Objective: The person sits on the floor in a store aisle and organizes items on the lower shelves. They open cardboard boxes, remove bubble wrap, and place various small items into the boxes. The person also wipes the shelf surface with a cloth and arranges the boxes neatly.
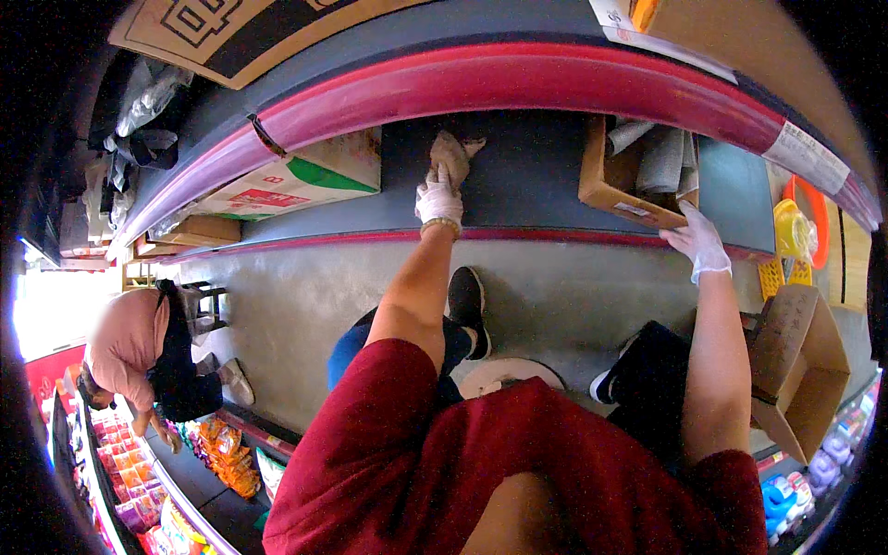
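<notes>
My left hand (440,199), in a white glove and a beaded bracelet, grips a crumpled tan cloth (451,158). The cloth lies against the dark grey lower shelf (513,187). My right hand (697,239), gloved too, touches the front corner of an open cardboard box (628,205) on that shelf. Rolled grey-white material (659,163) stands inside this box. Left of the cloth sits a white carton with green and red print (298,180).
Above runs an upper shelf with a red front edge (513,76). An open carton (798,374) stands at my right, near a yellow basket (784,274). A round stool top (510,374) is below me. At left a person (139,347) bends over packaged goods (125,458).
</notes>
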Action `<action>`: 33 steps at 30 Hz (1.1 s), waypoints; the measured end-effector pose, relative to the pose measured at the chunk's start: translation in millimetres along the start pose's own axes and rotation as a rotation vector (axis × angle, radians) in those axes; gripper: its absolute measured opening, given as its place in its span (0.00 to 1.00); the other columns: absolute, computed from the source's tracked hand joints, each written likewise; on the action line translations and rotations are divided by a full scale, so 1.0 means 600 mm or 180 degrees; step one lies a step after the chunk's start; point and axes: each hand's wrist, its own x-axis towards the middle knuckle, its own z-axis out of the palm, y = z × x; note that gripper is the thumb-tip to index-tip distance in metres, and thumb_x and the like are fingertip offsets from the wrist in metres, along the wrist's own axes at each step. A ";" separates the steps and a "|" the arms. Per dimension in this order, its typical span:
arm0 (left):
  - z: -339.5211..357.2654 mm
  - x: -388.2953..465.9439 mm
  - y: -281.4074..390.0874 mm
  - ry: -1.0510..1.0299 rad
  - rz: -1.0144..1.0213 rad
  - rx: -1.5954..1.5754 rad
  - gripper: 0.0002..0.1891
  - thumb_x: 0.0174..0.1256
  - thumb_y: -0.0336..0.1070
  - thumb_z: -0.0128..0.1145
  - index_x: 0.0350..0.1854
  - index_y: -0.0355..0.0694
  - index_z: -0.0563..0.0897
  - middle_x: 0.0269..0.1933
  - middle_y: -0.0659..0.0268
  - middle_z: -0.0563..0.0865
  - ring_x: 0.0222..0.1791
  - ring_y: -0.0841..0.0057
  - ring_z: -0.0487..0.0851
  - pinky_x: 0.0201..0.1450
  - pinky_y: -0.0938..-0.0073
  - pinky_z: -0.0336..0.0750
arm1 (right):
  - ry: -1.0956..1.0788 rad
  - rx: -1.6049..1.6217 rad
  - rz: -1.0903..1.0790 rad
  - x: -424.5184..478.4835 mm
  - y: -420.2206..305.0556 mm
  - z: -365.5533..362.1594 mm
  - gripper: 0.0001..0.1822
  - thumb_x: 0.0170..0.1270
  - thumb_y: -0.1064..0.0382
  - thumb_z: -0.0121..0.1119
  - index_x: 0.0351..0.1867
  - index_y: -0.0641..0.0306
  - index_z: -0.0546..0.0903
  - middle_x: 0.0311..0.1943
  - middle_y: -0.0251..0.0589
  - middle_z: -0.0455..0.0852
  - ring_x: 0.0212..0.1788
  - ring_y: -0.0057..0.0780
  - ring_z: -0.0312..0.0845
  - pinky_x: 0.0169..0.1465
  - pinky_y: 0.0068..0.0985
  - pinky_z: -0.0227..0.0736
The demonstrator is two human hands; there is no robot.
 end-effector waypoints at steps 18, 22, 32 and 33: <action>0.046 -0.062 0.246 -0.0133 0.1511 0.0143 0.32 0.54 0.34 0.51 0.65 0.60 0.62 0.68 0.66 0.62 0.63 0.58 0.65 0.58 0.50 0.63 | -0.0261 -0.0097 -0.0723 -0.173 -0.012 -0.211 0.27 0.69 0.52 0.41 0.56 0.78 0.61 0.47 0.60 0.78 0.37 0.44 0.84 0.34 0.21 0.80; -0.030 -0.136 0.290 -0.2597 0.2289 -0.2402 0.15 0.57 0.40 0.55 0.47 0.46 0.81 0.44 0.65 0.84 0.39 0.72 0.80 0.42 0.68 0.75 | -0.0432 -0.0015 -0.1100 -0.174 -0.012 -0.230 0.28 0.69 0.50 0.40 0.56 0.77 0.64 0.46 0.54 0.80 0.38 0.43 0.84 0.33 0.20 0.79; -0.154 -0.113 0.129 -0.1634 0.1447 -0.3067 0.16 0.60 0.33 0.52 0.51 0.41 0.79 0.46 0.66 0.84 0.44 0.70 0.81 0.47 0.70 0.75 | -0.0615 0.0375 -0.1115 -0.175 -0.041 -0.221 0.26 0.71 0.53 0.34 0.56 0.77 0.65 0.45 0.57 0.80 0.40 0.45 0.83 0.34 0.21 0.81; -0.148 -0.083 0.101 -0.1028 0.0887 -0.3161 0.16 0.61 0.33 0.51 0.53 0.41 0.77 0.48 0.66 0.83 0.47 0.68 0.80 0.52 0.68 0.74 | -0.0573 0.0371 -0.1053 -0.174 -0.039 -0.229 0.25 0.72 0.53 0.33 0.56 0.77 0.65 0.45 0.57 0.80 0.40 0.45 0.83 0.34 0.21 0.81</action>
